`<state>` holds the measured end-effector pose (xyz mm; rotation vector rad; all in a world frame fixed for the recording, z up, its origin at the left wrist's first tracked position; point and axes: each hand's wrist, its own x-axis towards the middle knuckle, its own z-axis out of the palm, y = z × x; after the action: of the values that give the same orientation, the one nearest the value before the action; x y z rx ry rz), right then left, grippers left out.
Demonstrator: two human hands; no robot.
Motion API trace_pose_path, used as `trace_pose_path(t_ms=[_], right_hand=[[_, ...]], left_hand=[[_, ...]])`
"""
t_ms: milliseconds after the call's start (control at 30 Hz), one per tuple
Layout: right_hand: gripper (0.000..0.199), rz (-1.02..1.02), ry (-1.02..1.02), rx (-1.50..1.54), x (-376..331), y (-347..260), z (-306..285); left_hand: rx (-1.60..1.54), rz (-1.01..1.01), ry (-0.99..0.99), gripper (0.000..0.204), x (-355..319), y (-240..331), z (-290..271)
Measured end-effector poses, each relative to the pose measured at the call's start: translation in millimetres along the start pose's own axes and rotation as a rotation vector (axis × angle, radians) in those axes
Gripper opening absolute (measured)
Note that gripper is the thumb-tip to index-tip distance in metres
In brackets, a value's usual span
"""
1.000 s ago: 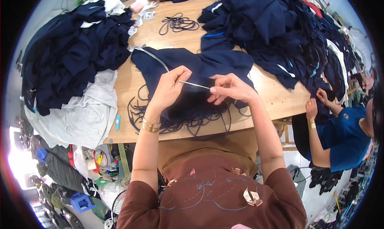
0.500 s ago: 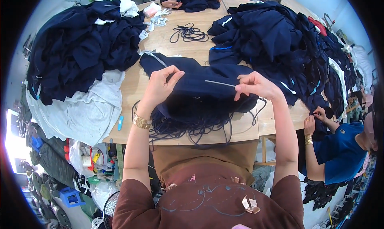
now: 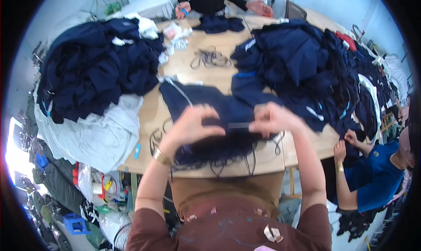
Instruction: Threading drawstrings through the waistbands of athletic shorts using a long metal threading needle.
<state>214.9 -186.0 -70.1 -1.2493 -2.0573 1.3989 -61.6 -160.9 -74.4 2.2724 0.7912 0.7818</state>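
A long wooden table (image 3: 175,71) fills this workroom, with a heap of dark navy clothes (image 3: 92,71) on the far left and a bigger heap (image 3: 315,71) on the right. At the near edge, the left hand (image 3: 190,126) and the right hand (image 3: 272,118) are both closed, pinching between them a thin pale rod (image 3: 239,125) over the navy garment (image 3: 210,104), above a bundle of dark cords (image 3: 219,152). It seems a cord is being threaded through the garment; next, I think, the rod must be pushed further along while the cloth is gathered.

We see both forearms rising from the lower edge to frame centre. Left hand (image 3: 190,126) curled, fingertips pinched; right hand (image 3: 271,118) likewise pinched, just beside it.
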Motion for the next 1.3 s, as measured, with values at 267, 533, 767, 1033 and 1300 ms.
trace_pose_path(t_ms=[267,533,767,1033,1300], right_hand=[[0.033,-0.036,-0.065,0.121,-8,4,45],[0.036,-0.187,0.584,-0.053,-72,-30,-1],[0.027,-0.172,0.658,0.124,-102,26,41],[0.022,0.081,0.378,0.217,-98,15,73],[0.009,-0.028,0.139,0.109,-117,7,54]], left_hand=[[0.035,0.064,-0.137,0.027,-10,11,37],[0.135,-0.330,0.587,0.037,-48,-10,15],[-0.638,-0.164,0.447,0.024,-48,-26,-30],[0.014,0.114,-0.152,0.058,-27,29,47],[-0.140,0.231,-0.299,0.044,-34,40,37]])
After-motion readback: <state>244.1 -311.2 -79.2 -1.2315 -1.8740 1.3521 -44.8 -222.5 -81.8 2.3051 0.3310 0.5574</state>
